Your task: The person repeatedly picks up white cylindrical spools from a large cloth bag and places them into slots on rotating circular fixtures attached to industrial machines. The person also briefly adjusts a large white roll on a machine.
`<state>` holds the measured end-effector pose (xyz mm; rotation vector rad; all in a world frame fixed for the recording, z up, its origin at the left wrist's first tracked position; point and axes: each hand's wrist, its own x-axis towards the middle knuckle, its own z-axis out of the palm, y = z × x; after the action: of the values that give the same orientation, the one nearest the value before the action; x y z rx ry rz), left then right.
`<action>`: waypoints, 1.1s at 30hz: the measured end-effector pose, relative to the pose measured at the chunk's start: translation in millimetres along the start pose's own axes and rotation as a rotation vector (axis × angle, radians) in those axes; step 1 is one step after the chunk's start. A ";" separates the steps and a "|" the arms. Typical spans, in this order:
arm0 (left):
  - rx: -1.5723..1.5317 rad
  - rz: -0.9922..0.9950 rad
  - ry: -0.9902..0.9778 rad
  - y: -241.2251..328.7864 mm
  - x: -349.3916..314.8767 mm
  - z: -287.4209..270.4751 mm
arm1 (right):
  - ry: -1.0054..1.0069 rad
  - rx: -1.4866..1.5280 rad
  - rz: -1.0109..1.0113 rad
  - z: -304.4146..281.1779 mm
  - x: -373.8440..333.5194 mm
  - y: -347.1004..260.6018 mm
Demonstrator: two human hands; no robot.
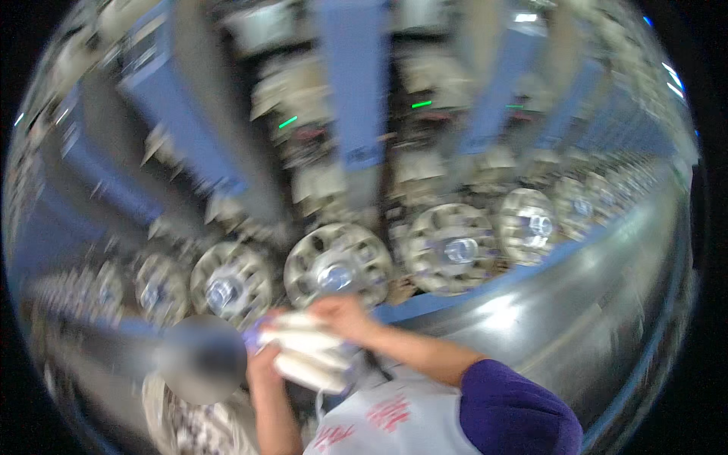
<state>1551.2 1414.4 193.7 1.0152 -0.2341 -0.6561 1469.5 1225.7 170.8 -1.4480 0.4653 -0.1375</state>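
Observation:
A bunch of several white yarn bobbins (307, 364), elongated and with purple showing at their ends, lies crosswise in front of my chest. My left hand (264, 362) is closed round the left end of the bunch, its thumb over the near bobbins. At the upper right of the same bunch, my right hand (343, 315) has its fingers bent down against the top bobbin; motion blur hides whether it grips that one or only touches it. Just beyond both hands stands a round cream-coloured magazine (302, 254) with dark pockets around a shiny hub.
Similar round magazines (453, 246) run in a long row to both sides along a blue machine rail (440, 305). Blue upright panels (353, 83) and small green lights rise behind. At lower left a pale sack (201, 425) holds small pieces. Shiny grey floor (493, 326) stretches right.

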 end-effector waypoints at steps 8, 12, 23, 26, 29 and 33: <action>0.158 0.138 0.008 14.4 33.9 -19.5 | -0.264 0.191 0.001 -0.1 90.4 -9.4; 0.480 0.181 0.040 6.9 85.0 -14.0 | -0.097 0.240 -0.049 8.6 128.6 -28.1; -0.142 -0.138 -0.062 12.3 113.7 -53.8 | -0.144 0.189 -0.177 15.4 114.6 -36.5; -0.110 -0.144 -0.050 17.5 116.5 -54.0 | -0.115 -0.324 -0.489 38.6 117.8 -34.6; -0.106 -0.094 -0.006 19.0 117.6 -49.1 | -0.082 -0.329 -0.518 56.0 131.5 -30.3; -0.001 -0.099 0.310 12.7 113.8 -41.0 | 0.001 -0.093 -0.224 71.2 146.1 -22.6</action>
<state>1665.1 1378.9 170.1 1.1177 0.0885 -0.5787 1633.1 1234.8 163.9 -1.5898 0.3121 -0.2984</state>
